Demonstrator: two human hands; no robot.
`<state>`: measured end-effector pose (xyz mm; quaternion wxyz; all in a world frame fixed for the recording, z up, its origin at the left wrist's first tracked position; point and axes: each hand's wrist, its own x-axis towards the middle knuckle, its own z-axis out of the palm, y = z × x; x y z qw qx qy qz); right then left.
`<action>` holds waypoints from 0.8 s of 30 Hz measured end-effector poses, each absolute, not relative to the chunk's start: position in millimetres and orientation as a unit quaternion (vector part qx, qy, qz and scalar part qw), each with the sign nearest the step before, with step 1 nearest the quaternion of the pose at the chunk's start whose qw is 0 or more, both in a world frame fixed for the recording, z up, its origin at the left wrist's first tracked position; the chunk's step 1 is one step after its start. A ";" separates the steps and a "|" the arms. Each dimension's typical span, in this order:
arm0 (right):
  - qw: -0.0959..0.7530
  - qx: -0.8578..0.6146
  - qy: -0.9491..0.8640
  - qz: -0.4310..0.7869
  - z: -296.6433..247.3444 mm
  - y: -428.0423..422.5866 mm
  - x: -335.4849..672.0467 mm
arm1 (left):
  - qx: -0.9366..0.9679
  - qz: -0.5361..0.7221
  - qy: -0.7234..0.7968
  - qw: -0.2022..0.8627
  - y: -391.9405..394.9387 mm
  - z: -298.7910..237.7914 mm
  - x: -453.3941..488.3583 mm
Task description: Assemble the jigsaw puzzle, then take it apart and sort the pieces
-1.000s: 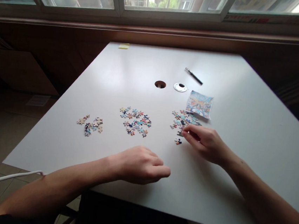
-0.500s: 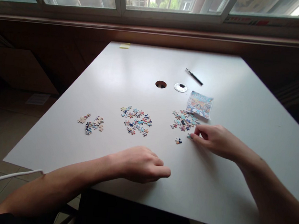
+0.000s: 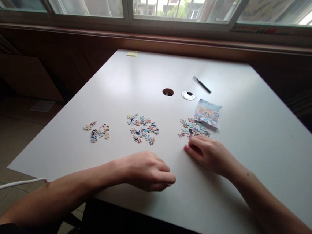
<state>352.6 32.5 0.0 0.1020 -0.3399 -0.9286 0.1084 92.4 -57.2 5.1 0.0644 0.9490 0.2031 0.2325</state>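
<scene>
Three small heaps of jigsaw pieces lie on the white table (image 3: 255,115): a left heap (image 3: 96,131), a middle heap (image 3: 142,127) and a right heap (image 3: 192,128). My right hand (image 3: 210,153) lies just in front of the right heap. Its fingers are bent and pressed together, with the tips on the table, and they hide the piece under them. My left hand (image 3: 147,171) rests near the front edge, below the middle heap. Its fingers are curled under, so I cannot see what is inside. A colourful puzzle picture sheet (image 3: 208,113) lies behind the right heap.
A black pen (image 3: 201,84) lies further back. A round cable hole (image 3: 168,92) and its metal cap (image 3: 188,95) are mid-table. A yellow sticky note (image 3: 132,53) sits at the far edge. A white cable (image 3: 8,185) hangs at the front left. Windows run behind.
My right hand pinched a piece beside the right heap, then slid left. It now covers the lone piece that lay in front of the heap. The left hand has stayed put.
</scene>
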 end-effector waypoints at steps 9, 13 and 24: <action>0.143 -0.384 -0.910 0.068 -6.8 33.0 352.0 | 0.878 0.149 0.427 0.159 -26.0 55.7 9.5; 0.159 -0.372 -0.913 0.055 -6.4 32.9 350.8 | 0.772 0.062 0.613 0.155 -16.1 61.5 -52.4; 0.187 -0.339 -0.920 0.063 -5.0 31.5 351.3 | 0.667 0.020 0.707 0.236 -8.6 44.3 -70.7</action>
